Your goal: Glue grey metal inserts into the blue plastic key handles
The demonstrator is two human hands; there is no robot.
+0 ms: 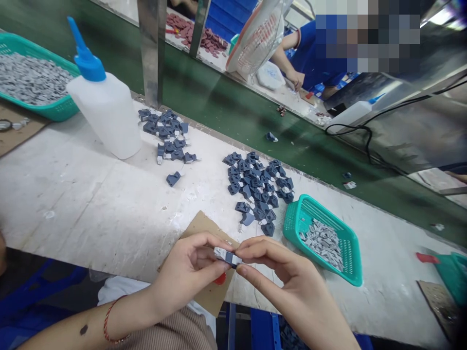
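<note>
Between my two hands is a small dark-blue and light-grey plastic part (228, 256), held above the table's front edge. My left hand (195, 260) pinches its left end between thumb and fingers. At the right end, the thumb and fingertips of my right hand (275, 267) close on the same part. Below them lies a piece of brown cardboard (213, 301), with a red round thing (220, 278) partly hidden by my left hand. Just beyond my hands is a heap of similar dark-blue parts (255, 180), some with light-grey pieces on them.
A green basket (292, 221) of small grey pieces stands to the right. At left are a white bottle with blue nozzle (105, 112), more blue parts (171, 129) and a larger green basket (60, 114). Across the green strip, a co-worker's hand (295, 78) works near a fan (255, 39).
</note>
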